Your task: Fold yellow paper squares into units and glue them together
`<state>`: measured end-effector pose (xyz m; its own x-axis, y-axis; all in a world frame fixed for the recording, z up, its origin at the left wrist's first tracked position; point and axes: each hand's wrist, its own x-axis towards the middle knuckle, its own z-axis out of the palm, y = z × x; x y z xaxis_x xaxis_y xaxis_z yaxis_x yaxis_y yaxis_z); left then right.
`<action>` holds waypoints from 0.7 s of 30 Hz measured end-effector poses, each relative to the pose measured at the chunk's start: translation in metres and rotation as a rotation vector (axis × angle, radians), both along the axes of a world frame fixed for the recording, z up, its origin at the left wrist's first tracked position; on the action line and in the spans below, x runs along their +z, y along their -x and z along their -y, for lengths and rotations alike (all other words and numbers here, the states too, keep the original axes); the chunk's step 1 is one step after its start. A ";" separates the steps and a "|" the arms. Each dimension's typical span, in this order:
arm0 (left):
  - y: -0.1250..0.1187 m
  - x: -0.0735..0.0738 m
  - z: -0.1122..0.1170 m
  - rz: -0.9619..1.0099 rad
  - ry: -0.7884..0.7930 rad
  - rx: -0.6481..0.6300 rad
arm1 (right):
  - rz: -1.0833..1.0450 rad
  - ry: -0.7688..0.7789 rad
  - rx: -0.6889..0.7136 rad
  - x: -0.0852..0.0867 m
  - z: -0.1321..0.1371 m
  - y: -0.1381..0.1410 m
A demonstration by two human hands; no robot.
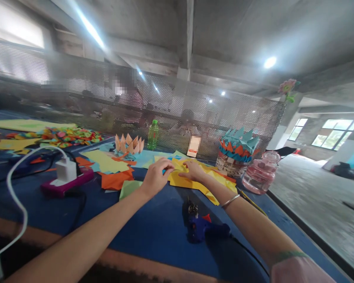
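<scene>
In the middle of the head view, my left hand (156, 179) is closed in a pinch at the left edge of a stack of yellow paper (179, 181). A small bit of blue shows at its fingertips; what they hold is too small to make out. My right hand (193, 171) lies over the yellow paper, thumb and fingers apart. Folded yellow pieces (212, 190) spread out under the right wrist, which wears a bangle. Nearer to me, a blue glue gun (205, 228) lies on the blue tabletop (153, 236), its cord running to the lower right.
Orange paper (116, 180) and green sheets lie left of my hands. Behind stand a peach folded-paper piece (129, 144), a green bottle (153, 135), a teal-and-orange paper piece (238, 145) and a pink glass jar (259, 175). A purple power strip (67, 182) sits left. A mesh partition (171, 106) closes the back.
</scene>
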<state>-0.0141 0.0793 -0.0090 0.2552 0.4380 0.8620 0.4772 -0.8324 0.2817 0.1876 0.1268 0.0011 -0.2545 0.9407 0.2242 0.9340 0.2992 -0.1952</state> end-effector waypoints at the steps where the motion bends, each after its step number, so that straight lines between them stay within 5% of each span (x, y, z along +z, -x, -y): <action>1: 0.000 0.000 0.001 0.002 -0.013 -0.005 | -0.009 -0.001 0.003 -0.002 0.001 0.001; 10: -0.001 0.002 0.004 0.011 -0.058 -0.041 | -0.306 -0.058 0.032 0.004 0.040 -0.028; 16: -0.006 0.002 0.007 -0.011 0.040 -0.073 | -0.604 -0.037 0.125 0.009 0.102 -0.052; 21: -0.011 0.002 0.013 -0.050 0.154 -0.106 | -0.763 -0.086 0.131 0.003 0.126 -0.050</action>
